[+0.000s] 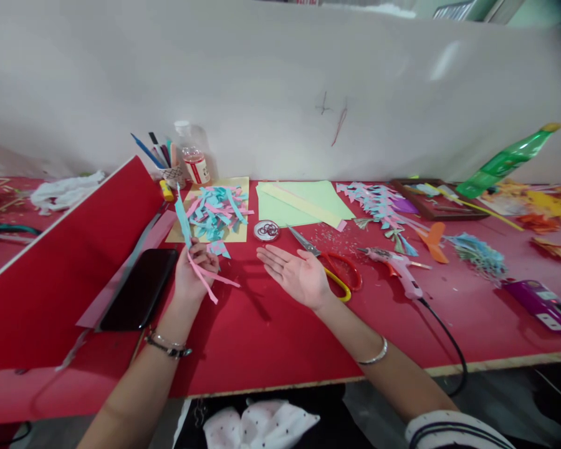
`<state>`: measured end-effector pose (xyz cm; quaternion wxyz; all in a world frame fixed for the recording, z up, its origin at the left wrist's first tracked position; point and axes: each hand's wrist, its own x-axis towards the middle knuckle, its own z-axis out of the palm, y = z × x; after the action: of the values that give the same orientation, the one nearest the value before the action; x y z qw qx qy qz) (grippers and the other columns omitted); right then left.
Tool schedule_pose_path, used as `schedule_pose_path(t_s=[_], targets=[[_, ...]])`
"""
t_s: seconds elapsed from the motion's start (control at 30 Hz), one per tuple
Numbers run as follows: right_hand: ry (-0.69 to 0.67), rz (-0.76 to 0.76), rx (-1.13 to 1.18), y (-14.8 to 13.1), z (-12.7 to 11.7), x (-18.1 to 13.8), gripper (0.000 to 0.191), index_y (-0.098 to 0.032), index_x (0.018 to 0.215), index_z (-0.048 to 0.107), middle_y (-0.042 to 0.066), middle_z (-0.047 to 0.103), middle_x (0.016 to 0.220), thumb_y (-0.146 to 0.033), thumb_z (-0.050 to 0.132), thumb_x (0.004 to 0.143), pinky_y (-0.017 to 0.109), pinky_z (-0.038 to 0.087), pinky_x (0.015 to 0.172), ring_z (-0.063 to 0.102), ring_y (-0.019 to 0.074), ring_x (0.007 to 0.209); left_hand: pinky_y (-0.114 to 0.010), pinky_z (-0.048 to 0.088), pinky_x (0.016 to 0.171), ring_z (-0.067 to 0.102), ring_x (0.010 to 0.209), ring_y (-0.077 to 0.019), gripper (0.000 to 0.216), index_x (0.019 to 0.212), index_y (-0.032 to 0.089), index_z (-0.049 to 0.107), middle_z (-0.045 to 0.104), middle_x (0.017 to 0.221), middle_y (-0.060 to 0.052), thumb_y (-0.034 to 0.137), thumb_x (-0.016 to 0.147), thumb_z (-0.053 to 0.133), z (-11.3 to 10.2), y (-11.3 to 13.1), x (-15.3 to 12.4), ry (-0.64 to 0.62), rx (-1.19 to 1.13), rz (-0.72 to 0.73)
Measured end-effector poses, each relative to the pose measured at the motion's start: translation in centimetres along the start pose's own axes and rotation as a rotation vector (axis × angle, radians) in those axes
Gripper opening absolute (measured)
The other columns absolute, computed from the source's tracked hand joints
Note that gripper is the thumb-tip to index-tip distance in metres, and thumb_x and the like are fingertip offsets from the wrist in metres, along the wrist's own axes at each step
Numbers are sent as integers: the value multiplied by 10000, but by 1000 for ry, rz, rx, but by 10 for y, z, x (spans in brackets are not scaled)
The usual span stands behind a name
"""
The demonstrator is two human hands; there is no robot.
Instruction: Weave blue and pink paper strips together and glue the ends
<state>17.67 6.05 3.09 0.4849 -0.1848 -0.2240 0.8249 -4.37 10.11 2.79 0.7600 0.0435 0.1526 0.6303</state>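
My left hand (194, 274) is closed round paper strips (201, 271): a blue one sticks up from the fist and pink ones hang out below it. My right hand (295, 273) lies palm up on the red table (262, 337), fingers stretched out, holding nothing. It rests just left of red-and-yellow scissors (334, 268). A pile of blue and pink cut strips (217, 211) lies on a yellow sheet beyond my left hand. A small round tin (266, 231) sits between the two hands, farther back.
A black phone (139, 288) and a red board (60, 262) lie at left. Green paper (299, 202), a pink glue gun (399, 268) with cord, folded paper pieces (378, 202), a green bottle (507, 161), a pen cup (171, 171) and a white wall stand behind.
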Motion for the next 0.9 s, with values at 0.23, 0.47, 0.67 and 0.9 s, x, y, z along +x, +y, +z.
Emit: schedule_pose_path(t_s=[0.23, 0.47, 0.67, 0.9], targets=[[76, -19, -266, -27, -1, 32, 368, -137, 976, 579, 106, 559, 1188, -335, 324, 800, 355, 308, 1019, 483, 170, 1136, -145, 456, 524, 390, 291, 16, 266, 734, 162, 524, 480, 471, 109, 214, 908, 331, 7, -3, -4, 64, 48, 59], [374, -395, -961, -122, -2, 106, 414, -273, 1141, 509, -35, 301, 1406, -465, 459, 778, 409, 83, 1080, 76, 154, 1339, -119, 453, 512, 339, 288, 24, 210, 687, 153, 528, 434, 452, 116, 188, 866, 425, 10, -4, -4, 118, 212, 157], [385, -460, -1172, -117, -4, 99, 593, -301, 1279, 374, -31, 270, 1417, -302, 570, 719, 400, 37, 1083, 122, 164, 1332, -171, 474, 523, 467, 385, -34, 124, 688, 152, 548, 520, 502, 70, 226, 787, 544, 2, -8, -2, 143, 456, 188], [84, -158, -1170, -92, 25, 44, 428, -202, 1124, 532, 76, 650, 908, -469, 392, 820, 406, 443, 819, 611, 187, 798, -157, 386, 487, 470, 502, -66, 180, 572, 128, 565, 547, 539, 41, 238, 632, 694, 8, -29, -12, 43, 857, 204]])
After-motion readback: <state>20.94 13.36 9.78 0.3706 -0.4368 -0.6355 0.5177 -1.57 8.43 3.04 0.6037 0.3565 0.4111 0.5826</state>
